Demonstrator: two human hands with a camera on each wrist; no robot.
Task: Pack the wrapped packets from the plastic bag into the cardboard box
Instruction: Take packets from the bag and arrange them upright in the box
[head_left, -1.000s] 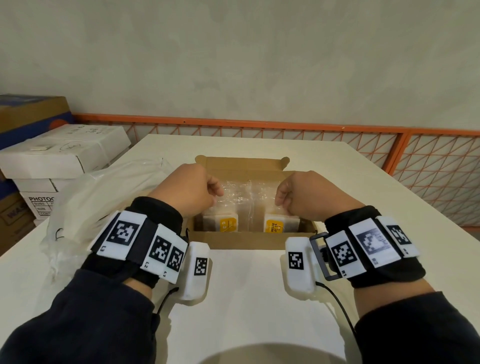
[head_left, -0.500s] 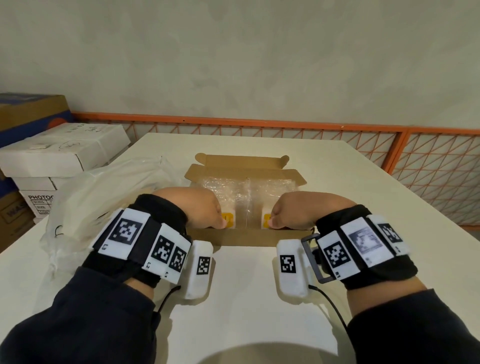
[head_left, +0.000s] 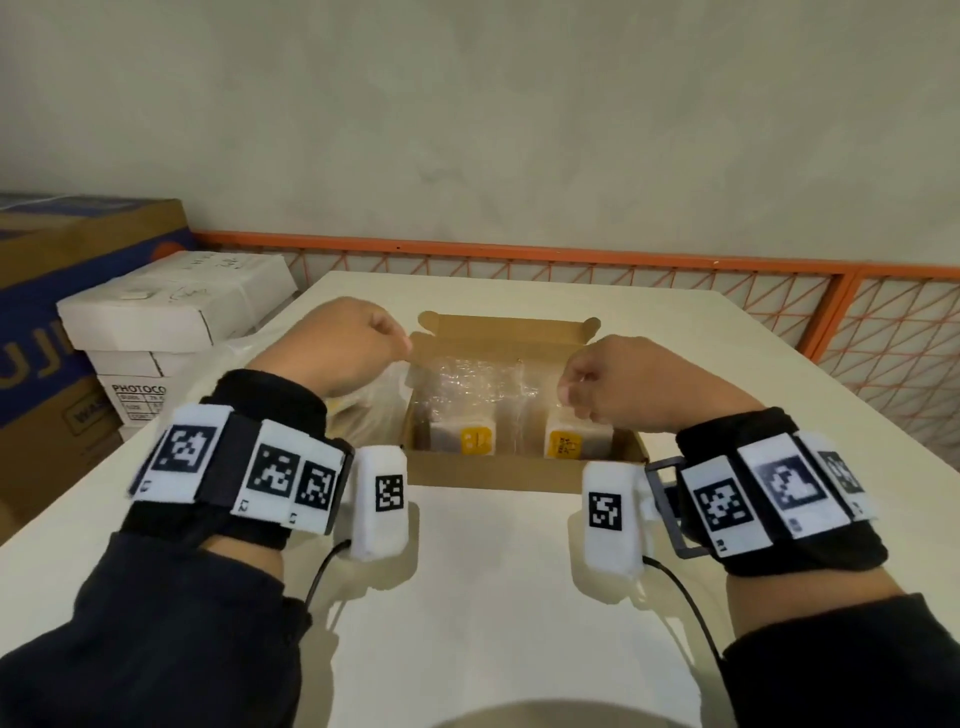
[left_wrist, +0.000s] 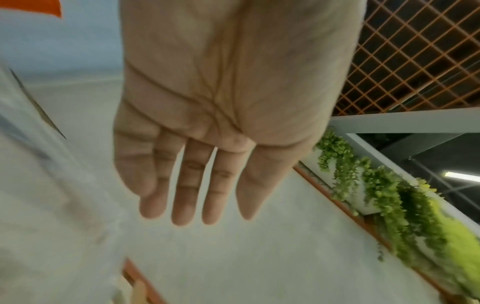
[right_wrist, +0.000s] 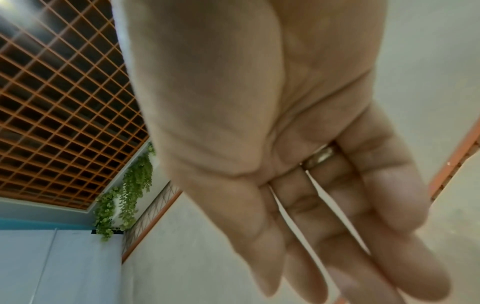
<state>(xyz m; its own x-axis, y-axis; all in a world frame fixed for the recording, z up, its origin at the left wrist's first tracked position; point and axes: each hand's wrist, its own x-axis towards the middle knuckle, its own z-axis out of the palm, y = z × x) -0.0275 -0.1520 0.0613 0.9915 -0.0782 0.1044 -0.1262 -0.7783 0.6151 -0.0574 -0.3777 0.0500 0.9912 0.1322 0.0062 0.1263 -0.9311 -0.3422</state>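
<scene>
Head cam looks fwd and down from above at the table (head_left: 483, 597), box (head_left: 519, 470) mid-frame. Wrist cams sit v. close under each palm, left hand (left_wrist: 228, 98), right hand (right_wrist: 259, 115), both tilted up at the ceiling grid (right_wrist: 59, 107). All share the hands.

cardboard box (head_left: 511, 475) – brown | railing (head_left: 519, 255) – orange | table (head_left: 493, 597) – white

Packets (head_left: 511, 415) fill cardboard box (head_left: 519, 475); plastic bag (head_left: 374, 410) crowds left
</scene>
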